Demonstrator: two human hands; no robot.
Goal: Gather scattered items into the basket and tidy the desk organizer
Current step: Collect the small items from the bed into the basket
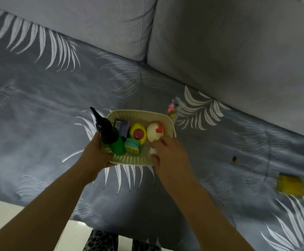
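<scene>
The grey sofa seat with its white feather-print cover [39, 124] carries everything here. Near its middle sits the cream ribbed plastic basket [129, 160], already holding a green spray bottle with a black trigger head [111, 136], a dark blue box [122, 126], a yellow round toy with a red centre [138, 133], a teal brush [132, 146] and a white ball with a red mark [154, 132].

The left hand [95, 154] has its grip curled round the basket's near left corner. The right hand [167, 156] rests at the near right rim, its grip closed on something small and white.

Toward the seat's right edge lie a yellow sponge-like block [290, 185] and a small brown bit [235, 159], and a colourful packet [174, 108] lies just beyond the basket's far right corner. They could be overlooked. Lifted by one corner on soft cushion, the basket may tip and the tall bottle may topple out.
</scene>
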